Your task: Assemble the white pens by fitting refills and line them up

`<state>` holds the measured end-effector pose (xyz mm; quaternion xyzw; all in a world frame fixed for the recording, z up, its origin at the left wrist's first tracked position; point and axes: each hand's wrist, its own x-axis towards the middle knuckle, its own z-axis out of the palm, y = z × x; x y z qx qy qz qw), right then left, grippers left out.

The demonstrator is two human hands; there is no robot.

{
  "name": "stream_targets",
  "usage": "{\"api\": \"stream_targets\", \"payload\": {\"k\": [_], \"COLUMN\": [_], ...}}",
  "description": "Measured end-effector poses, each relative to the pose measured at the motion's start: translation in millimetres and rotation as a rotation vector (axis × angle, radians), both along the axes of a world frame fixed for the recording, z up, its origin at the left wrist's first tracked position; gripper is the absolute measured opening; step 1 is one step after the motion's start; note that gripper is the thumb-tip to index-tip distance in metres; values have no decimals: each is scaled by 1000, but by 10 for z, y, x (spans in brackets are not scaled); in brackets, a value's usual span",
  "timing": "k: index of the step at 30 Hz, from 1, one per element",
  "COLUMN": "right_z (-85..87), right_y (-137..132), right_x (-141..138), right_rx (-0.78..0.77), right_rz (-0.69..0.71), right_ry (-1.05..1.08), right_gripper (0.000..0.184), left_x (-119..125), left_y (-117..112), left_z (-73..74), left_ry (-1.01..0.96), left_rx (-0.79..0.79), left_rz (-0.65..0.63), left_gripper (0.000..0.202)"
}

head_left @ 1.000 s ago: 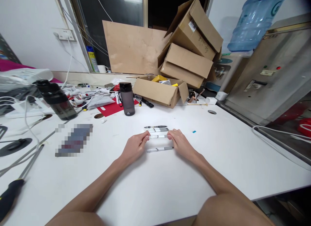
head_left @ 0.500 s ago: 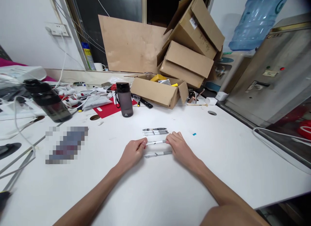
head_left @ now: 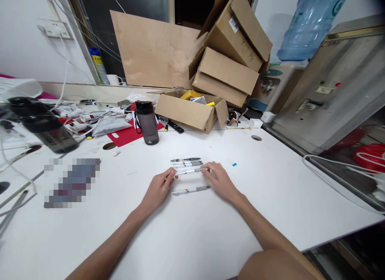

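Centre of the frame: the left hand (head_left: 157, 188) pinches one end of a white pen (head_left: 190, 171) and the right hand (head_left: 219, 180) pinches the other, so it spans level between the fingertips. It sits just below a row of pens (head_left: 186, 163). A grey-grip pen (head_left: 190, 189) lies loose on the white table (head_left: 192, 240), nearer the wrists.

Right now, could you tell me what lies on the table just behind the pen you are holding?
A row of pens lies side by side just behind the pen, which the left hand and right hand pinch by its ends. The hands hide its tips.
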<state>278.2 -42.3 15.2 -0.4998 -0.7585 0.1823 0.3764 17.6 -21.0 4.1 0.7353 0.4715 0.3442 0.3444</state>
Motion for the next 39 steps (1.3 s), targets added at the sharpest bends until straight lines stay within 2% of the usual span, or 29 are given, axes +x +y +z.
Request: {"api": "stream_targets", "payload": {"k": [3,9,11,15,20,25,31,36,39], "right_z": [25,-5,-42,-59,-12,-37,0,-13,-29], "right_y": [-17,12,30,40,48,68,44,46,61], "right_x": [-3,-37,-48,-50,-41,-29,-36,-39,-30], "right_rx": [-97,-107,-109,-215,-47,-173,-16,-163,-100], "right_rz": [13,87,97,74,91,59,119,70,82], "right_ry": [109,205,216,250,237,252,236,311,314], "right_gripper": [32,21,22,28,16,23,12,21,17], "left_x": [-16,-58,-59,-48,-51,-38,-30,-31,-33], "left_y": [11,26,28,24,15,9,7,2,1], "left_z": [20,6,-5,-19,-18,-2,7,11,7], "left_ry": [-8,27,40,68,49,38,31,28,27], "left_rx": [11,0,4,17,-16,4,-12,0,-2], "left_rz": [-9,-48,-72,-116,-98,-115,-85,-94,-89], "left_gripper": [41,42,42,42,42,42,43,43,44]}}
